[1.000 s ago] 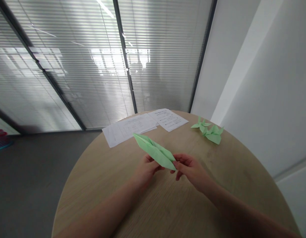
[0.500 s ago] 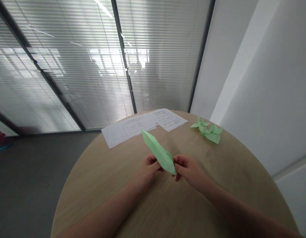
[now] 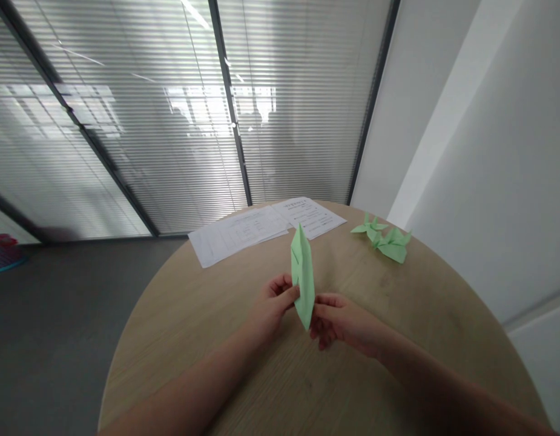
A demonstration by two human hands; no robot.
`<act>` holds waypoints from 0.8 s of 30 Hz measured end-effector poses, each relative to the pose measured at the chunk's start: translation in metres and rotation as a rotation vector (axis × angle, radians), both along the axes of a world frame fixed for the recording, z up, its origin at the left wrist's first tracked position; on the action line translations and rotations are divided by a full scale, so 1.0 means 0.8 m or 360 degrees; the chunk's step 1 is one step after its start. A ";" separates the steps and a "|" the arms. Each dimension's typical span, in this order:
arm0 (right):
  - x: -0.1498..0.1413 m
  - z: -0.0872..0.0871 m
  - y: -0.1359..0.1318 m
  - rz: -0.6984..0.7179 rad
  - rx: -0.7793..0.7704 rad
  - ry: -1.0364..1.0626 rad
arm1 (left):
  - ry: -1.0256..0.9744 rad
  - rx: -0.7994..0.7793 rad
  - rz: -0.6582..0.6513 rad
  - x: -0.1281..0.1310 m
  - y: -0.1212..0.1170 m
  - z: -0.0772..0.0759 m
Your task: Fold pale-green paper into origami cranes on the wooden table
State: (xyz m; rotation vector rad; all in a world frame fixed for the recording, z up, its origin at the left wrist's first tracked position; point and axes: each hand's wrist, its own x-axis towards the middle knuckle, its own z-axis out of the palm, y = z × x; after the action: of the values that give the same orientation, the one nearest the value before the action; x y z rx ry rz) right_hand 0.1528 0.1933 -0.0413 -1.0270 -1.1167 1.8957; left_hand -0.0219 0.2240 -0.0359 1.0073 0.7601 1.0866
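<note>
A folded piece of light green paper [image 3: 303,272], long and pointed at both ends, stands nearly upright above the table. My left hand [image 3: 277,300] pinches its left side, thumb on the near face. On the other side, my right hand [image 3: 336,318] has its thumb and index finger at the lower right edge of the paper, the other fingers curled below. The paper partly hides the fingertips of both hands.
Several folded green paper figures [image 3: 386,238] lie at the right of the round wooden table [image 3: 180,339]. Printed white sheets [image 3: 238,233] are spread along its far edge. Beyond are glass panels with blinds [image 3: 307,109]; a white wall [image 3: 502,151] rises at right, and a red and blue basket [image 3: 3,251] sits far left.
The folded paper has turned from leaning left to nearly upright, its top tip swinging right. My left thumb now shows on its near face; my right hand has dropped slightly.
</note>
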 end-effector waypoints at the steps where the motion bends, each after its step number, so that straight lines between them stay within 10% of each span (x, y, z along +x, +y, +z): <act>1: 0.002 0.000 0.002 -0.0117 0.0049 -0.0042 | 0.0036 0.0019 0.0037 0.000 0.002 -0.001; 5: 0.008 0.002 0.008 -0.0496 0.0285 0.0047 | 0.0274 0.0145 0.0025 -0.001 0.005 -0.005; 11: 0.005 0.000 0.005 -0.0428 0.0305 0.0099 | 0.0693 0.0532 -0.0147 0.000 -0.002 -0.011; 24: 0.011 0.004 0.014 -0.0705 0.0272 0.0299 | 0.0770 0.0522 -0.0261 -0.001 -0.003 -0.011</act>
State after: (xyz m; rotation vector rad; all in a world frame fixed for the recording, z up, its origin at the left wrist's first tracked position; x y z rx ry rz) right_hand 0.1612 0.2049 -0.0380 -0.8925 -0.8435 1.4818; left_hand -0.0229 0.2216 -0.0450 1.6194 0.8800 0.8466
